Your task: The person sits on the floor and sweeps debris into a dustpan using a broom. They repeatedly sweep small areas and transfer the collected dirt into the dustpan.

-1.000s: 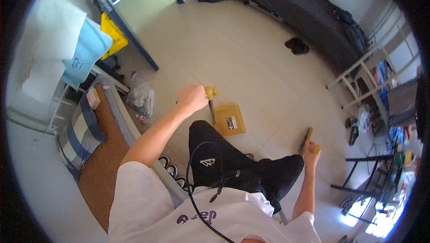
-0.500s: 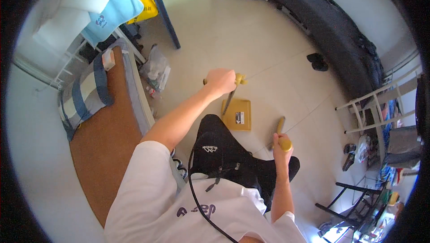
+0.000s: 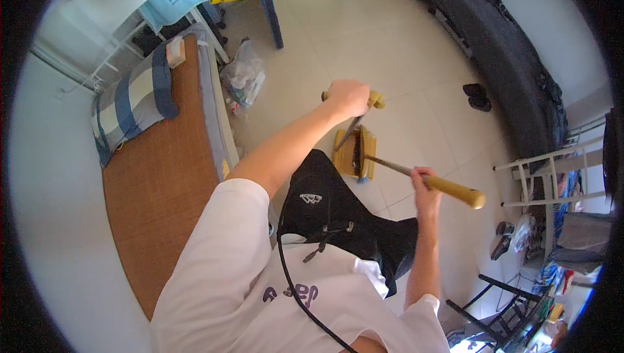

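Observation:
My left hand (image 3: 350,97) is closed round the upper end of a long-handled dustpan, whose yellow pan (image 3: 346,163) is near the floor in front of my knees. In my right hand (image 3: 426,186) is a broom (image 3: 460,193), gripped by its shaft, with the thick yellow end of the handle sticking out to the right. The shaft slants left to a yellow broom head right at the pan. Whether the bristles lie inside the pan or against its edge I cannot tell.
To the left stands a bed with a brown mat (image 3: 156,203); a plastic bag (image 3: 244,73) lies beside it. Dark slippers (image 3: 478,97) are on the tiled floor near the dark bed (image 3: 500,54) at the right. A black folding frame (image 3: 497,311) stands lower right.
The broom has swung round: its head moved left to the dustpan and its handle end now points right. My view has shifted, and the pan shows at a different tilt.

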`<state>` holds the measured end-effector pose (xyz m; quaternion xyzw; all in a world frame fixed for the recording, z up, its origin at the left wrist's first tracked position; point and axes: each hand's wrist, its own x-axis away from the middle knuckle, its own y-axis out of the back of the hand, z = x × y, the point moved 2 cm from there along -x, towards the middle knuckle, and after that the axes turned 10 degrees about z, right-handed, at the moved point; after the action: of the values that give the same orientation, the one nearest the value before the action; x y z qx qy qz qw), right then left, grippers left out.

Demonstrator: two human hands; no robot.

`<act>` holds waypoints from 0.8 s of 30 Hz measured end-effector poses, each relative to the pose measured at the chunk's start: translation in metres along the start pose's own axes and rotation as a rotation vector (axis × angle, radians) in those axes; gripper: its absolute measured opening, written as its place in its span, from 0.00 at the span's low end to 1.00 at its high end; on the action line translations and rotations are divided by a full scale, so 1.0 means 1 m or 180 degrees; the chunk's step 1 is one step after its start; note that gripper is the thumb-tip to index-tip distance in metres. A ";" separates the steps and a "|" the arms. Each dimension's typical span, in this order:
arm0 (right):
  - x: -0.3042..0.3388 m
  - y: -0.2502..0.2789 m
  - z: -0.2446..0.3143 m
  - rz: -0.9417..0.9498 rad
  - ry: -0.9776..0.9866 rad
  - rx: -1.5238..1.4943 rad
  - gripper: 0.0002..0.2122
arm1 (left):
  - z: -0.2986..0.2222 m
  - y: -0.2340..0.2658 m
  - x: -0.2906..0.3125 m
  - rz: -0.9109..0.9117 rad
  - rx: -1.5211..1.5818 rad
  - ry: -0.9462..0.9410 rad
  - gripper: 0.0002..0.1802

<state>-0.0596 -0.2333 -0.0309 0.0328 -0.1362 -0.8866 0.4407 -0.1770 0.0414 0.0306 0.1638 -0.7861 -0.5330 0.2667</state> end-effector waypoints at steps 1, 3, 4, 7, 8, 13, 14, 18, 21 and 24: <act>-0.007 0.021 -0.014 -0.0001 0.0015 0.0108 0.04 | -0.002 0.002 0.001 -0.0015 -0.0030 0.0003 0.08; -0.006 0.049 -0.005 -0.0115 -0.0169 -0.0205 0.05 | 0.002 0.001 0.002 0.0003 -0.0142 0.0093 0.08; -0.007 0.066 -0.004 -0.0122 -0.0217 -0.0178 0.06 | 0.005 -0.001 0.000 0.0023 -0.0218 0.0146 0.08; 0.002 0.118 -0.002 -0.0357 -0.0281 -0.0139 0.06 | 0.007 -0.001 -0.003 -0.0016 -0.0214 0.0084 0.08; 0.005 0.137 -0.001 -0.0428 -0.0323 -0.0027 0.06 | 0.009 -0.001 -0.002 -0.0028 -0.0169 0.0027 0.08; 0.032 0.223 -0.020 -0.0894 -0.0598 0.1099 0.07 | 0.012 -0.011 -0.011 -0.0102 0.0385 0.0018 0.11; 0.038 0.240 -0.030 -0.0997 -0.0665 0.1382 0.07 | 0.007 -0.003 -0.008 0.0154 0.0345 -0.0037 0.12; 0.061 0.270 -0.048 -0.1683 -0.1221 0.0745 0.13 | 0.035 -0.013 -0.024 0.0246 0.0009 0.0128 0.15; 0.086 0.309 -0.075 -0.1920 -0.1004 0.1821 0.11 | 0.026 -0.001 -0.013 0.0156 0.0070 -0.0054 0.14; 0.095 0.310 -0.070 -0.2251 -0.0978 0.2229 0.14 | 0.023 0.013 -0.007 0.0266 -0.0400 -0.0176 0.14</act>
<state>0.1346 -0.5014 -0.0087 0.0917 -0.4684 -0.8772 0.0518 -0.1850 0.0675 0.0345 0.0990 -0.7643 -0.5741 0.2766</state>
